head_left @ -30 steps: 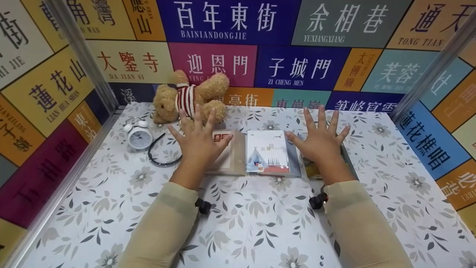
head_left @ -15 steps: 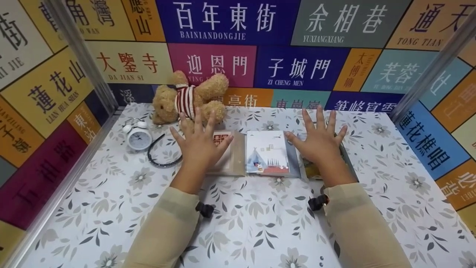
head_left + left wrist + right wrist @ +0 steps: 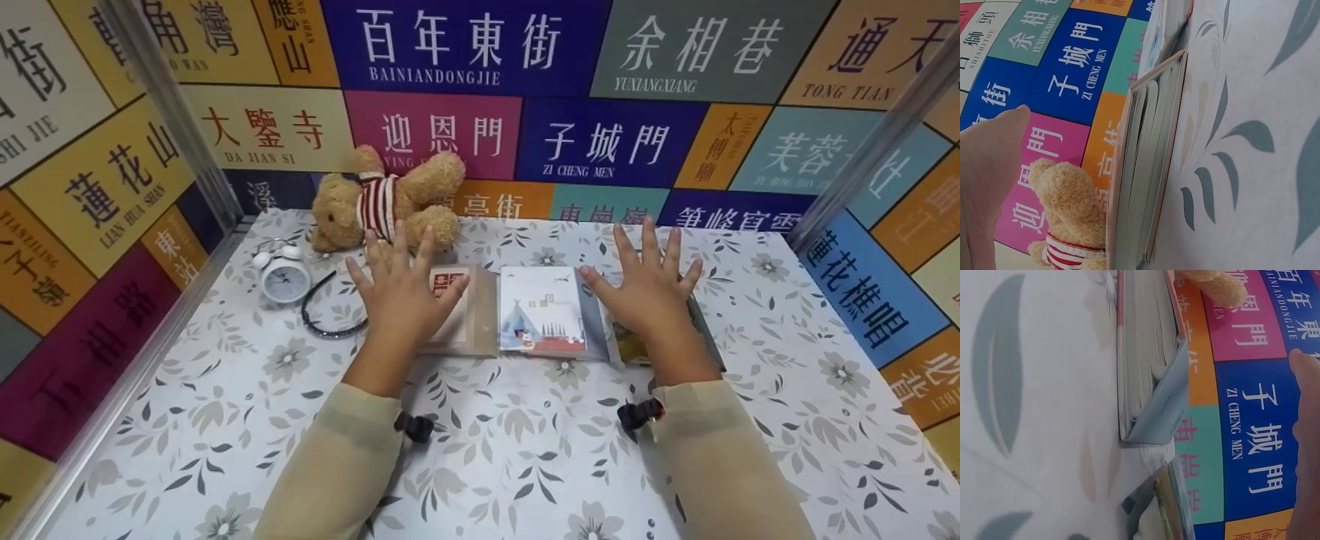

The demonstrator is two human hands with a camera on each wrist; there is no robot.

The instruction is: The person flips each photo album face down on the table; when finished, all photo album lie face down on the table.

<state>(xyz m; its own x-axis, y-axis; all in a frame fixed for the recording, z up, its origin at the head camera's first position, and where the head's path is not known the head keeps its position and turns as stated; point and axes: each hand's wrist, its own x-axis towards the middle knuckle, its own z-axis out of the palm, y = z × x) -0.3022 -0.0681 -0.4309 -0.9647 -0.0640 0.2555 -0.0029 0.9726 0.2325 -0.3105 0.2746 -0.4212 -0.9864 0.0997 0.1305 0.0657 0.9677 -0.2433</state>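
Observation:
My left hand (image 3: 405, 304) is held with fingers spread over a thick tan book (image 3: 484, 322), covering much of its cover. In the left wrist view, the thumb stands well above the book's page edges (image 3: 1145, 163). Fingers also spread wide, my right hand (image 3: 646, 300) is above a dark-edged book (image 3: 634, 351), which it mostly hides. Between the hands lies a white book (image 3: 544, 311) with a blue tent picture and a blue-grey flap (image 3: 1165, 408) along its right side. The right thumb overlaps that flap in the head view. Neither hand holds anything.
Left of the books are a white alarm clock (image 3: 283, 279) and a black headband (image 3: 322, 330). A teddy bear (image 3: 382, 202) in a striped top lies behind, near the back wall (image 3: 480, 45). The table wears a floral cloth (image 3: 510, 450); sign-patterned panels enclose its sides.
The head view has shifted slightly, so the scene sits a little lower. Both hands keep the same spread pose over the books, and the objects stay where they were.

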